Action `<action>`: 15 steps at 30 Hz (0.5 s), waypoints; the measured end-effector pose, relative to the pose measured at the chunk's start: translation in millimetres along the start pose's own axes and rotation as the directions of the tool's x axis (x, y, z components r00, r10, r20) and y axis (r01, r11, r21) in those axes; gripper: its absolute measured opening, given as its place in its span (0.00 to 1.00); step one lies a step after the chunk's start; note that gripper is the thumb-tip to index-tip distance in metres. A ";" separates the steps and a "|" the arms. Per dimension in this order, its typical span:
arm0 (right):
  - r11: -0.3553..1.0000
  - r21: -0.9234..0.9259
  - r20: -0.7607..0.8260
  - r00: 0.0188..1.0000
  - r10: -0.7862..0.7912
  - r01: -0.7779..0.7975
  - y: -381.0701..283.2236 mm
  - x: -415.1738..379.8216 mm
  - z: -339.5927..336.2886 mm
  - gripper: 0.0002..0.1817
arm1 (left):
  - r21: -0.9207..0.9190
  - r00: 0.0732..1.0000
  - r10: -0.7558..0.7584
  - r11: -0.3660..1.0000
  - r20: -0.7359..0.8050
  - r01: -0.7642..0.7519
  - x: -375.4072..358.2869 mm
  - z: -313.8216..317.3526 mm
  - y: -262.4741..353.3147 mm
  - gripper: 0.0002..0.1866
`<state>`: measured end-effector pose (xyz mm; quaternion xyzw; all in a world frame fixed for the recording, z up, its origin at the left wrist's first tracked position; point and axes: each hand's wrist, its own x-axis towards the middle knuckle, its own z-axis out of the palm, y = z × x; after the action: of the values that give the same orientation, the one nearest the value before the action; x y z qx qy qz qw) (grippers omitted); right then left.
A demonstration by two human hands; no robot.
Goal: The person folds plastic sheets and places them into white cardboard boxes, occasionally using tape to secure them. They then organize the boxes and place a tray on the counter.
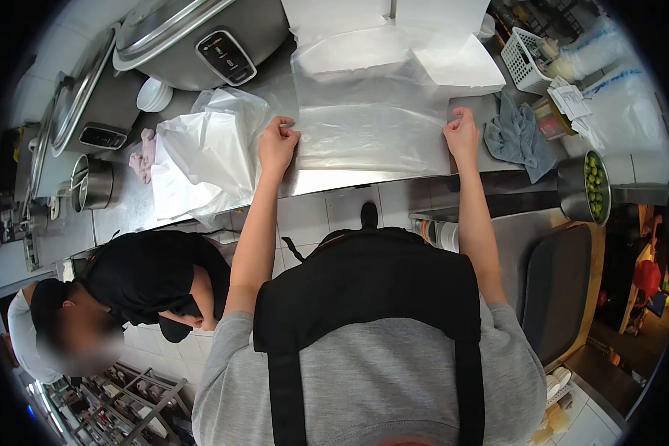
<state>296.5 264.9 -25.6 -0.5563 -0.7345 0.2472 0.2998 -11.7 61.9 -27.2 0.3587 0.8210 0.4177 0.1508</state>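
Observation:
A clear plastic sheet [372, 134], perhaps a flat bag, lies on the steel counter in front of me. At its left edge, my left hand [279, 146] is closed, with the fingertips pinching the plastic. My right hand [462, 139] is closed on the opposite edge. The far part of the plastic reaches up to a white open box [459, 63]. Left of my left hand lies a crumpled pile of white plastic bags [201, 152]. To the right of my right hand is a bunched grey cloth [520, 140].
Large cookers [201, 41] stand at the back left, near small white bowls [154, 95]. On the right are a white basket [526, 59] and a metal pot of small green fruit [587, 187]. A co-worker in black [156, 271] bends close on my left.

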 end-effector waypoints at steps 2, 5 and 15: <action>1.000 -0.013 -0.009 1.000 -0.014 0.014 0.9 0.7 1.0 0.21 | 0.011 1.000 0.013 1.000 -0.007 -0.013 2.2 -1.3 -1.1 0.13; 1.000 -0.011 0.005 1.000 -0.016 0.016 -0.6 -1.6 0.4 0.21 | -0.012 0.994 0.095 0.995 -0.053 -0.096 5.9 -5.1 2.1 0.10; 0.845 -0.011 0.189 0.830 -0.524 0.535 -51.3 -56.6 22.6 0.07 | 0.234 0.800 0.525 0.772 0.289 -0.591 -12.0 16.9 24.5 0.13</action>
<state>257.4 196.4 -15.0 -0.3157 -0.8911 0.1801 0.2718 17.2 72.7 -18.5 0.6478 0.7114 0.2688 0.0453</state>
